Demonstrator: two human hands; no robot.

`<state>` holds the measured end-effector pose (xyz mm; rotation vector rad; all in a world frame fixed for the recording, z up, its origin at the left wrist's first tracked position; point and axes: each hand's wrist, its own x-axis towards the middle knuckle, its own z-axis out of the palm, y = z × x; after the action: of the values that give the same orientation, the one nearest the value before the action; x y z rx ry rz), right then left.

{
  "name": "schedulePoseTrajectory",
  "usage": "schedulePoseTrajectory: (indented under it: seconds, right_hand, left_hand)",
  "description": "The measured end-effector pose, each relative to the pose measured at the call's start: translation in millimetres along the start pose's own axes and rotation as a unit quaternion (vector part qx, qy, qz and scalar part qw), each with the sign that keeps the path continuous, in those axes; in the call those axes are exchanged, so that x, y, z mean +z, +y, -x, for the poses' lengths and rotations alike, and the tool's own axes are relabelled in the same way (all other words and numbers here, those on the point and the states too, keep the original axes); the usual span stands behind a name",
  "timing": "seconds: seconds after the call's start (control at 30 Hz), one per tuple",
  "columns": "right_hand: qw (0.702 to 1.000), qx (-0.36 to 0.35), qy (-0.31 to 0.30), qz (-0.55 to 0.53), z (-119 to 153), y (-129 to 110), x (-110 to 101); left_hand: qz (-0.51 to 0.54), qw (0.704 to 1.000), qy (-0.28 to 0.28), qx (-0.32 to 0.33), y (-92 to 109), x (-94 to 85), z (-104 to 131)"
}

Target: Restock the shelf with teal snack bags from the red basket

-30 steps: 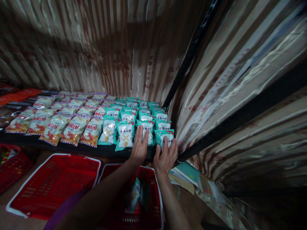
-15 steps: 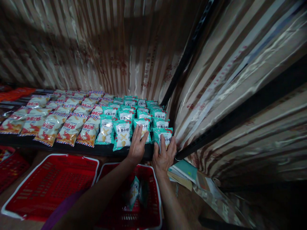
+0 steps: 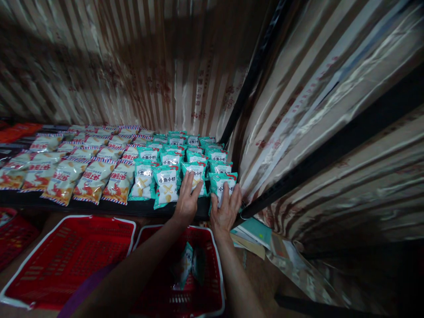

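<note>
Rows of teal snack bags (image 3: 167,187) lie on a dark shelf (image 3: 132,206), with rows of white and orange snack bags (image 3: 89,181) to their left. My left hand (image 3: 187,199) lies flat, fingers spread, on a front teal bag (image 3: 196,173). My right hand (image 3: 226,208) rests with spread fingers on the rightmost front teal bag (image 3: 222,182) at the shelf's corner. Neither hand grips a bag. Under my arms a red basket (image 3: 205,282) holds a few teal bags (image 3: 185,265).
A second red basket (image 3: 66,260) stands to the left, part of another (image 3: 13,234) at the far left. Striped shiny fabric (image 3: 159,66) lines the back and right sides. Black frame bars (image 3: 314,168) run diagonally at the right. Papers (image 3: 255,234) lie below the shelf corner.
Both hands stayed on the front teal bags, shifting slightly left and down in view as the camera moved. The right hand's fingers slid a little over its bag.
</note>
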<state>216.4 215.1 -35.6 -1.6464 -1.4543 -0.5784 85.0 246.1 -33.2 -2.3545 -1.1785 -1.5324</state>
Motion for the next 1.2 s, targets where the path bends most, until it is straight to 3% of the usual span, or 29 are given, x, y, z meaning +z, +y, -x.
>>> schedulePoseTrajectory:
  seconds: [0.53, 1.2]
  right_hand:
    - [0.999, 0.018, -0.012, -0.030, -2.0, 1.6, -1.7]
    - [0.999, 0.032, -0.009, -0.023, 1.1, -1.0, -3.2]
  left_hand:
    - [-0.022, 0.999, -0.025, -0.013, 5.5, -6.5, -3.2]
    - [-0.001, 1.000, -0.010, 0.012, -1.2, 3.7, 0.5]
